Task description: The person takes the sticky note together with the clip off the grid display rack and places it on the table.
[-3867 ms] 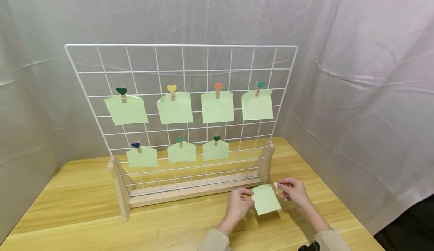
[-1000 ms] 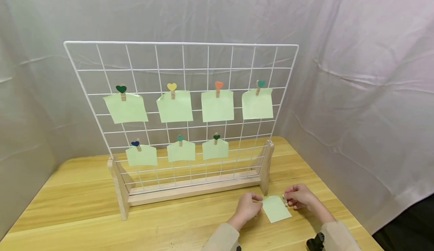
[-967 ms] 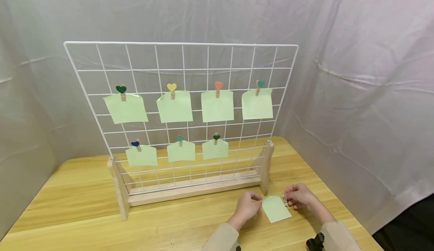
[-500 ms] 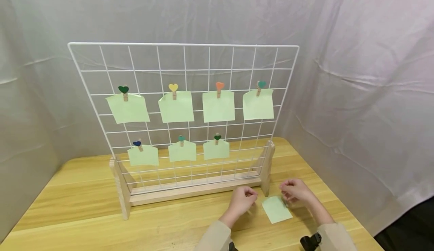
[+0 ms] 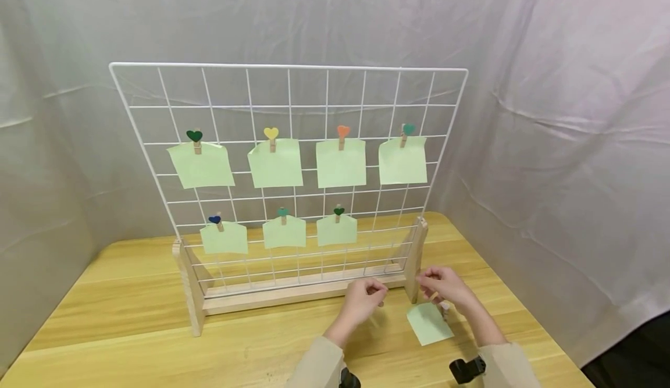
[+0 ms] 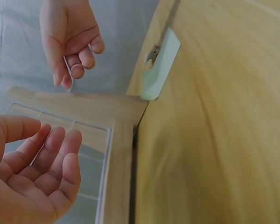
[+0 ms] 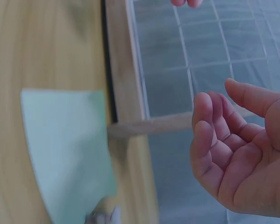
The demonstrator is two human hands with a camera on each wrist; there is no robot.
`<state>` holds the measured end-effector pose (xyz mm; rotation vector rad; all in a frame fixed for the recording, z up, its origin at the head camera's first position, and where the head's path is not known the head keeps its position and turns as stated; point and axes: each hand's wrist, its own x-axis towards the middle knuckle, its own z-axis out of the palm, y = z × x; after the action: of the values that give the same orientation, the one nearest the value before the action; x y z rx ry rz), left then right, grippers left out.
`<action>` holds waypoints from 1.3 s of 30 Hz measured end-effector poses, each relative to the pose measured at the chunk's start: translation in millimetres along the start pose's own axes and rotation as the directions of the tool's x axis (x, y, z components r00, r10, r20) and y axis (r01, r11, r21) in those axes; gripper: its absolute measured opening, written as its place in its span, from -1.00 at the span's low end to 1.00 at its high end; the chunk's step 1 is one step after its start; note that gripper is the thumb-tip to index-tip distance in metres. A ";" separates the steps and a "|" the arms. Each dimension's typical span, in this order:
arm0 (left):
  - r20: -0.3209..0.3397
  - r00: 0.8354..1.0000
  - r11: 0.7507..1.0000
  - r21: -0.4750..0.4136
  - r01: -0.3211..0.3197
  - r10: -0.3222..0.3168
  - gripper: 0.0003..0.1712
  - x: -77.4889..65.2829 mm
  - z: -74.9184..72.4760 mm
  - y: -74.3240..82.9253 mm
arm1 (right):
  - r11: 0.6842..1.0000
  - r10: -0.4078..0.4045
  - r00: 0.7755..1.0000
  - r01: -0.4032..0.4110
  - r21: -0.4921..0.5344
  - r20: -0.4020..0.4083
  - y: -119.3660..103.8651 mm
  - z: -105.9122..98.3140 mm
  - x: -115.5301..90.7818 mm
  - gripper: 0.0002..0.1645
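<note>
Right grip near rack (note below).

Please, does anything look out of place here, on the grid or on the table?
One green note lies on the table with a clip at its corner, while seven others hang clipped on the white grid.

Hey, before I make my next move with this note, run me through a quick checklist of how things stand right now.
1. Left hand free: ok, holds nothing.
2. Right hand free: ok, holds nothing.
3. Loose green note on the table: ok.
4. Pale clip gripping that note: cannot tell; it sits at the note's edge.
5. Wire rack standing in its wooden base: ok.
6. Lower-row notes matching upper-row notes in number: not ok, three against four.
</note>
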<state>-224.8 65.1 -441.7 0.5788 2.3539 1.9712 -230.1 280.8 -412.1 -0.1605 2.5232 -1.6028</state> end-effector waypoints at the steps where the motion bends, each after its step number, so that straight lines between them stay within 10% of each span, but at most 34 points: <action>1: -0.006 1.000 1.000 0.000 -0.006 0.006 -0.93 0.2 -1.9 1.0 | 1.000 -0.009 1.000 0.009 0.002 0.005 -2.3 1.5 0.6 -0.61; 39: -0.146 0.985 0.994 0.073 -0.081 0.091 -0.84 -4.4 -76.6 39.3 | 0.962 -0.272 0.962 0.272 0.024 -0.001 -90.3 56.2 28.9 -0.74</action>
<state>-229.1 -3.4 -389.6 0.5637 2.5325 2.0460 -247.3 187.6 -355.9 -0.5275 2.5697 -1.7224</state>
